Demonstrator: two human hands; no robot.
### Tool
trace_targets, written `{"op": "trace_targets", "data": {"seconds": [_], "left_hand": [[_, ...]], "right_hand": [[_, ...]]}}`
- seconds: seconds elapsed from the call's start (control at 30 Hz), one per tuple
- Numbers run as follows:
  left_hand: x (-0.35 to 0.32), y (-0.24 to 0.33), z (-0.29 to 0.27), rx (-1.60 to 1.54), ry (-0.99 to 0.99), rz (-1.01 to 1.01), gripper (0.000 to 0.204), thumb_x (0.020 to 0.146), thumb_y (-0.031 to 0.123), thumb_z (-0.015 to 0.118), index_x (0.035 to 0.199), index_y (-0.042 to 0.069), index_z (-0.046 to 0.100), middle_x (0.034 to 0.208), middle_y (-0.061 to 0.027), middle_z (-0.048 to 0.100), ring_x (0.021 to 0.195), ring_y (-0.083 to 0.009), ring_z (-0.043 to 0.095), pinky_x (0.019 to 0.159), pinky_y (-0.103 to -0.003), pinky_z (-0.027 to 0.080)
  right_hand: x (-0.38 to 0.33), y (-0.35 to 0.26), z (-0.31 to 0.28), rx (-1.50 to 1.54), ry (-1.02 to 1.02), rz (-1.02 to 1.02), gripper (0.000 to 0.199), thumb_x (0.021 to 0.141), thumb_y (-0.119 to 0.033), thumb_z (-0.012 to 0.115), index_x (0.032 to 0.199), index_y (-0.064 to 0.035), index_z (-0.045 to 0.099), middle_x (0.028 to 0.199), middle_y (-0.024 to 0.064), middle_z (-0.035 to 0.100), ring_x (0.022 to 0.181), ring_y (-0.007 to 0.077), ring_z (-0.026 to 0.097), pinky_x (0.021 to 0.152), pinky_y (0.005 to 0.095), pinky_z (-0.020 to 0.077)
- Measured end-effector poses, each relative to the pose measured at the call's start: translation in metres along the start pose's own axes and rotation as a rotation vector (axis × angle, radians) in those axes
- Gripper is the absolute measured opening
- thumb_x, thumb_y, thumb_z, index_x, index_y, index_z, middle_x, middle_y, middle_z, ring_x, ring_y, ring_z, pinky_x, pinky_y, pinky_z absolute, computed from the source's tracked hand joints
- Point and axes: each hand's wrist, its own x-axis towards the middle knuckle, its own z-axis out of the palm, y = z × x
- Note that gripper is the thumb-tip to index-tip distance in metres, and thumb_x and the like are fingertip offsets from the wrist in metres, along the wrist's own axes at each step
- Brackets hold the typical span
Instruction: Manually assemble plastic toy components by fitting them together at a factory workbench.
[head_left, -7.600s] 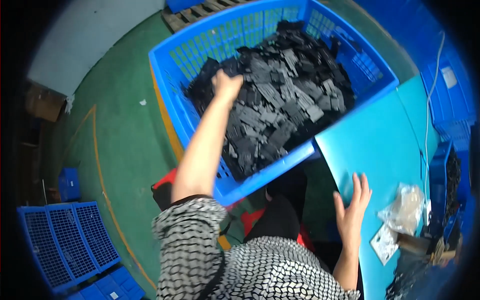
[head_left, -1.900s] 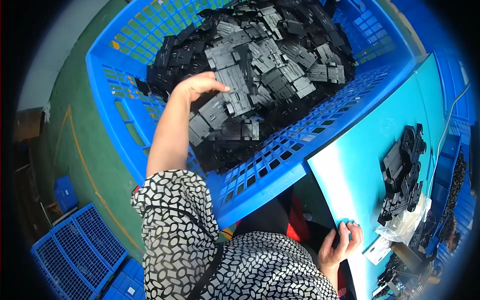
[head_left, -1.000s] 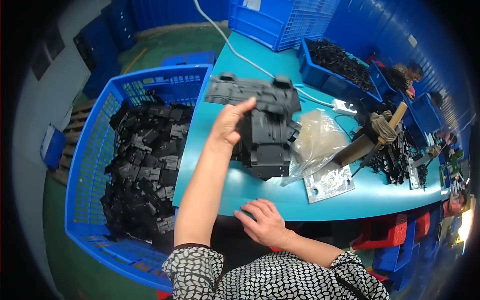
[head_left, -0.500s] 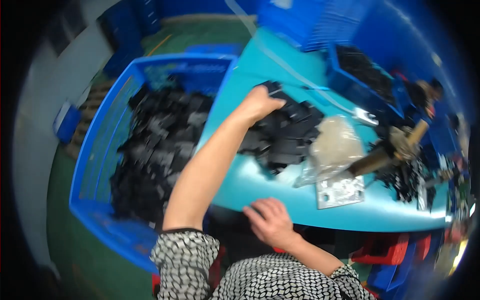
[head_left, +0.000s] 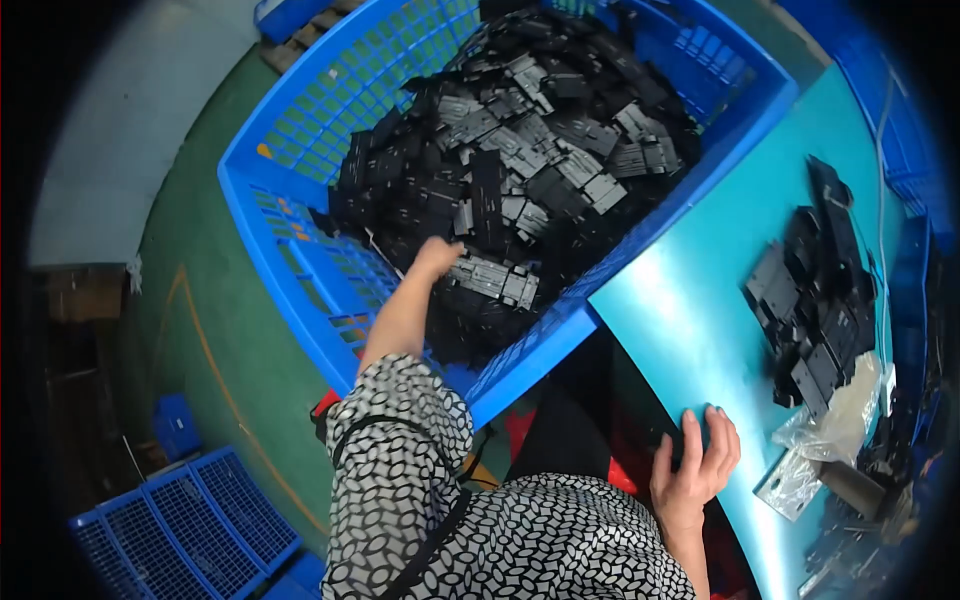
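Note:
A big blue slotted crate [head_left: 300, 265] on the floor holds a heap of black plastic parts [head_left: 520, 150]. My left hand [head_left: 437, 256] reaches into the heap's near side and touches the parts; its fingers are buried, so its grip is hidden. My right hand [head_left: 695, 465] lies flat on the near edge of the teal table [head_left: 710, 250] with its fingers spread and holding nothing. A smaller pile of the same black parts [head_left: 815, 300] lies on the table to the right.
A clear plastic bag [head_left: 840, 420] and small bits sit past the pile. Empty blue crates [head_left: 180, 530] lie at the lower left on the green floor, with a small blue box [head_left: 178, 425] and a cardboard box [head_left: 85, 295] nearby.
My left hand left the pile on the table and went back down into the crate's heap. My head turned from the table to the crate. My right hand stayed at the table's edge.

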Motion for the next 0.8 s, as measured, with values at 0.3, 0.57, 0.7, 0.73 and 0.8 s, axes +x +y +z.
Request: {"op": "trace_targets", "data": {"seconds": [0.3,0.57,0.7,0.73,0.8], "left_hand": [[-0.053,0.006,0.056,0.083,0.389,-0.604,0.066,0.079,0.056,0.053,0.116,0.001,0.051,0.126,-0.0155,0.042,0.118,-0.0337,0.037,0.095,-0.045,0.034],[-0.058,0.014,0.056,-0.157,0.465,-0.682,0.062,0.076,0.034,0.064,0.122,0.001,0.038,0.134,-0.0171,0.025,0.117,-0.0389,0.036,0.092,-0.048,0.04],[-0.05,0.007,0.06,-0.385,0.493,-0.689,0.058,0.075,0.027,0.063,0.119,0.0,0.037,0.125,-0.0233,0.034,0.105,-0.0397,0.05,0.087,-0.046,0.045],[-0.046,0.011,0.062,-0.406,0.454,-0.757,0.056,0.075,0.026,0.063,0.118,0.001,0.039,0.121,-0.0249,0.039,0.1,-0.0391,0.054,0.087,-0.044,0.045],[-0.038,0.01,0.067,-0.377,0.445,-0.737,0.054,0.074,0.025,0.063,0.117,0.002,0.041,0.119,-0.0243,0.043,0.103,-0.0382,0.052,0.089,-0.043,0.043]], "right_hand": [[-0.003,0.004,0.005,-0.047,-0.042,0.03,0.046,0.069,0.0,0.062,0.113,-0.0044,0.052,0.12,0.0177,0.046,0.109,0.0376,0.045,0.093,0.0467,0.0361],[-0.005,0.005,0.004,-0.032,-0.048,0.048,0.047,0.068,0.002,0.061,0.114,-0.0039,0.051,0.121,0.0179,0.046,0.11,0.0367,0.044,0.094,0.0468,0.0349],[-0.005,0.004,0.004,-0.024,-0.042,0.047,0.046,0.069,0.003,0.06,0.114,-0.0034,0.051,0.12,0.0183,0.046,0.11,0.0368,0.044,0.094,0.0467,0.0351],[-0.005,0.003,0.004,-0.02,-0.043,0.044,0.046,0.069,0.003,0.06,0.114,-0.0034,0.051,0.12,0.0183,0.046,0.11,0.0368,0.044,0.094,0.0467,0.0351],[-0.004,0.003,0.005,-0.019,-0.042,0.054,0.046,0.07,0.004,0.06,0.114,-0.0032,0.051,0.119,0.0186,0.047,0.11,0.0369,0.044,0.094,0.0469,0.0351]]}}
